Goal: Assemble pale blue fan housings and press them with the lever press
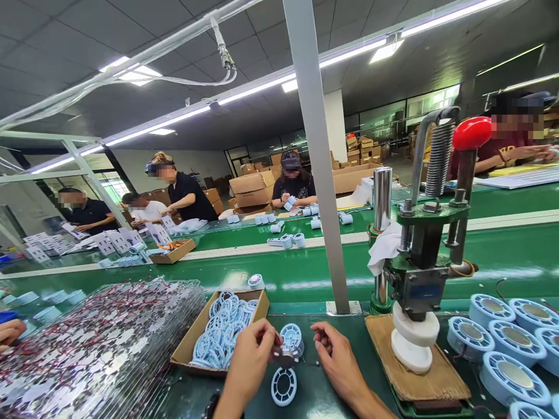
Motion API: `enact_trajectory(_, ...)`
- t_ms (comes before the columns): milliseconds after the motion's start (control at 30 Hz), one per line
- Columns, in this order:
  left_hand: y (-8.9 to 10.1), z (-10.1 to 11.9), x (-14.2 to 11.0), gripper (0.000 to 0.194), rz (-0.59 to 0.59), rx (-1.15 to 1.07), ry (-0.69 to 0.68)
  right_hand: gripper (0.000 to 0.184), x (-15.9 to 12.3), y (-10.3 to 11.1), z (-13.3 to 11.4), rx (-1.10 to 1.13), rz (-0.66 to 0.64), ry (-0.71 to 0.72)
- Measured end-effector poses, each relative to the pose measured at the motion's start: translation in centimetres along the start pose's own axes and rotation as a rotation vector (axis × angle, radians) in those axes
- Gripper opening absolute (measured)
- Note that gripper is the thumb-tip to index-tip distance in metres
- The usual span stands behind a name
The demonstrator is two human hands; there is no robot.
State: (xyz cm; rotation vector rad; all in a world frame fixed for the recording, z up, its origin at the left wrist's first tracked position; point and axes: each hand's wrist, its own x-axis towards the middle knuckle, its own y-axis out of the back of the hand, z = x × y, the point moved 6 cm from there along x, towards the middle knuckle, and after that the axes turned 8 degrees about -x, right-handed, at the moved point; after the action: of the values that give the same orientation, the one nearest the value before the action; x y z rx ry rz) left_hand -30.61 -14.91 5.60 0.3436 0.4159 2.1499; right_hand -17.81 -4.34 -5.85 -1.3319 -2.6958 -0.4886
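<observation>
My left hand (251,358) is closed in a pinch, with a small dark round part (286,358) at its fingertips; the part is partly hidden. Right behind that part, a light blue round housing (292,336) stands on the green bench. In front lies a light blue spoked ring (283,386) with a dark centre. My right hand (338,355) is to the right of these, fingers loosely curled and thumb apart, with nothing seen in it. A cardboard box (179,356) of light blue spoked grilles is beside my left hand.
A hand press (423,285) with a red knob and white pads stands on the right. Several blue housings with silver discs (515,375) sit beyond it. Stacked clear trays (100,343) of wired parts fill the left. A grey post (318,145) rises ahead; people work across the belt (244,273).
</observation>
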Motion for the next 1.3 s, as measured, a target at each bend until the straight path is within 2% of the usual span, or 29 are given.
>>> enact_trajectory(67,-1.8,-1.6,0.1,0.030,-0.018,-0.146,0.074,0.028,0.0,0.1,-0.4,0.009,0.002,0.010)
enact_trajectory(133,-2.7,-2.7,0.2,0.033,-0.004,-0.281,0.122,0.026,0.1,0.2,-0.8,0.019,0.001,0.019)
enact_trajectory(267,-3.1,-4.2,-0.1,0.037,0.098,-0.559,0.183,0.021,0.0,0.0,-1.5,0.051,-0.033,0.038)
enact_trajectory(400,-3.5,-5.8,-1.0,0.037,0.203,-0.799,0.246,0.024,-0.1,-0.5,-1.8,0.118,-0.099,0.027)
enact_trajectory(500,-4.0,-7.2,-1.7,0.039,0.261,-0.905,0.276,0.030,-0.2,-0.9,-1.7,0.169,-0.146,-0.007)
enact_trajectory(600,-4.5,-8.1,-2.1,0.040,0.256,-0.946,0.259,0.035,-0.1,-1.2,-1.5,0.221,-0.190,-0.029)
enact_trajectory(833,-4.6,-8.3,-3.0,0.042,0.310,-0.879,0.195,0.039,-0.1,-1.7,-1.1,0.325,-0.351,-0.041)
enact_trajectory(1033,-4.7,-7.8,-3.9,0.049,0.260,-0.707,0.151,0.032,-0.4,-1.2,-1.6,0.290,-0.365,-0.038)
enact_trajectory(1133,-3.8,-8.4,-4.5,0.053,0.232,-0.498,0.080,0.030,-0.2,-0.7,-1.8,0.238,-0.354,-0.022)
enact_trajectory(1200,-2.7,-9.0,-5.1,0.054,0.267,-0.319,0.037,0.030,0.2,0.1,-1.8,0.183,-0.338,-0.008)
enact_trajectory(1300,-1.4,-9.6,-5.3,0.043,0.309,-0.117,0.051,0.031,1.2,1.3,-2.5,0.066,-0.328,0.039)
